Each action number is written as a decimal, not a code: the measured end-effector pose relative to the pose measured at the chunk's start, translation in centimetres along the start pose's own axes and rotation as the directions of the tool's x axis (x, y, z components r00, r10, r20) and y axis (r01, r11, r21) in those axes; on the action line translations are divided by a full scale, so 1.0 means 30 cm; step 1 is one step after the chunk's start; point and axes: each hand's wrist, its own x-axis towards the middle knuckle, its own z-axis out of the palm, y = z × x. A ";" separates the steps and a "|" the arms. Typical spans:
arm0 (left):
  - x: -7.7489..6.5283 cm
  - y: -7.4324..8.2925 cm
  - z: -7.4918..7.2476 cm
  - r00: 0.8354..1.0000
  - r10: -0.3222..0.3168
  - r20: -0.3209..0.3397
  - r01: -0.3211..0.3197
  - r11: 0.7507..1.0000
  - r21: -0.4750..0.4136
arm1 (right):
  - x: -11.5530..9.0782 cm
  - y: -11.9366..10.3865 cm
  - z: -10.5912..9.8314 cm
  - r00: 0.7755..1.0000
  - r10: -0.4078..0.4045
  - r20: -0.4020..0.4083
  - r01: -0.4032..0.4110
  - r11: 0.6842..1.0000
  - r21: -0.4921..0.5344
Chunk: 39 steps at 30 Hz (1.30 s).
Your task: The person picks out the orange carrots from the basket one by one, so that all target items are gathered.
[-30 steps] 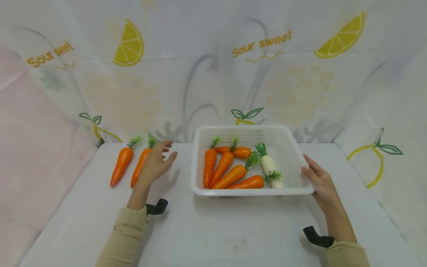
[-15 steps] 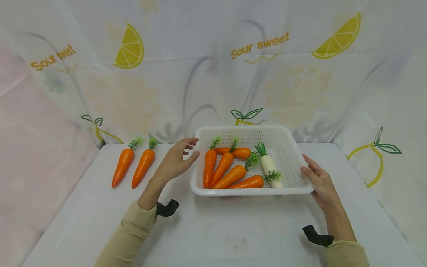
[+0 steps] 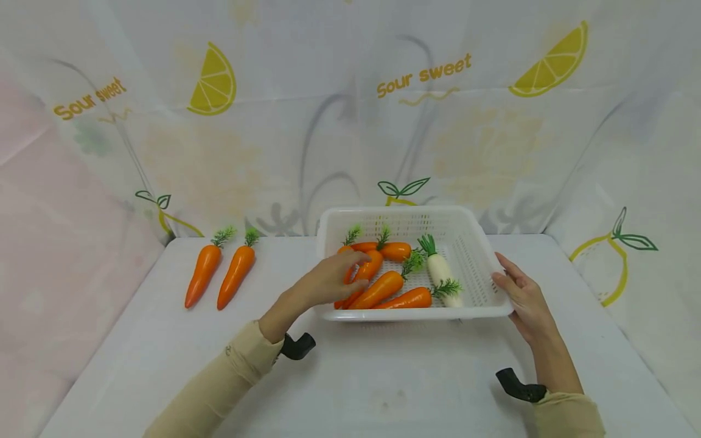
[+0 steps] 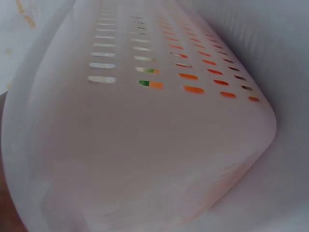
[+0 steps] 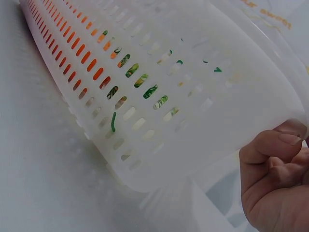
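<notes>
A white slotted plastic basket (image 3: 416,314) stands at the middle of the table in the head view. It holds several orange carrots (image 3: 382,289) with green tops and one white radish (image 3: 441,274). My left hand (image 3: 328,280) reaches over the basket's left rim, thumb and fingers apart above the leftmost carrots, which it partly covers. The left wrist view shows mainly the basket's outer wall (image 4: 145,125), with orange behind the slots. At the right end, my right hand (image 3: 528,304) grips the rim; in the right wrist view its curled fingers (image 5: 263,154) hold the basket's edge.
Two more carrots, one outer (image 3: 204,275) and one inner (image 3: 237,277), lie side by side on the white table (image 3: 383,377), left of the basket. A printed lemon curtain (image 3: 350,121) hangs behind the table. Black curved pieces (image 3: 298,347) stick out at both wrists.
My left hand has moved right, from above the loose carrots to inside the basket's left end. The right hand keeps its grip on the rim, and the basket stays in place.
</notes>
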 end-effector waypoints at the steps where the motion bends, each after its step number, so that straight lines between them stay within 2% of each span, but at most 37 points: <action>1: 0.005 0.005 0.005 0.999 0.000 0.046 0.000 1.000 0.010 | 0.000 0.001 -0.001 1.000 0.001 -0.001 -0.001 1.000 0.003; 5: 0.022 0.021 0.020 0.984 0.013 0.180 -0.015 1.000 0.012 | 0.002 0.005 -0.004 1.000 -0.012 0.001 0.012 1.000 0.002; 14: 0.052 0.035 0.044 0.942 0.015 0.336 -0.022 1.000 0.017 | 0.002 0.008 -0.006 0.998 -0.054 0.023 0.054 0.999 0.006; 19: 0.065 0.033 0.049 0.913 0.020 0.407 -0.012 1.000 -0.022 | -0.001 0.002 -0.004 0.999 -0.046 0.027 0.046 0.999 0.003; 23: 0.075 0.038 0.054 0.899 0.022 0.437 -0.004 0.999 -0.042 | -0.001 0.001 -0.002 0.999 -0.044 0.026 0.044 0.999 0.018; 31: 0.089 0.049 0.072 0.886 -0.052 0.461 0.062 0.998 -0.006 | 0.000 0.001 -0.001 0.999 -0.048 0.023 0.048 0.999 0.012; 36: 0.088 0.052 0.078 0.872 -0.079 0.483 0.091 0.996 -0.003 | -0.002 0.001 0.000 0.999 -0.038 0.018 0.038 0.999 -0.011; 39: 0.088 0.049 0.082 0.870 -0.084 0.486 0.096 0.995 0.001 | -0.005 0.001 0.002 0.999 -0.031 0.015 0.031 0.999 -0.012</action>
